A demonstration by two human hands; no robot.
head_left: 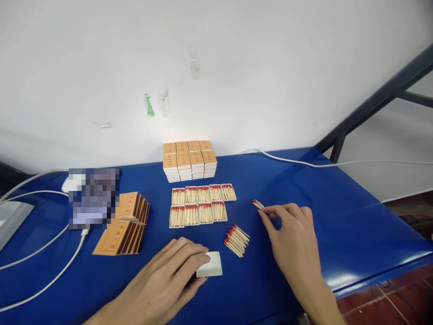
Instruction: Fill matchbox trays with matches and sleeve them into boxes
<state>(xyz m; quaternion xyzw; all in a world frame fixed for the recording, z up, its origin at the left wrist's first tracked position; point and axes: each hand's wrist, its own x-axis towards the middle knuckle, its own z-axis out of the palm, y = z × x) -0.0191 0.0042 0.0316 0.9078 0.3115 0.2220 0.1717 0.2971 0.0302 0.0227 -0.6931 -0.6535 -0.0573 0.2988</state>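
My left hand (176, 275) grips the left side of a small white matchbox tray (211, 265) at the front of the blue table. Between the thumb and fingertips of my right hand (291, 230) is a small bunch of red-tipped matches (258, 204), held just over the table. A loose pile of matches (237, 240) lies between my two hands. Behind it, several open matchbox trays (198, 214) filled with matches sit in two rows, red heads toward the wall.
Stacked closed matchboxes (190, 159) stand by the white wall. Flattened orange matchbox sleeves (123, 225) lie at the left, beside a blurred-out device (94, 198) with a white cable (76, 257). Another cable (287, 159) runs along the back right. The blue table (355, 225) ends at the right.
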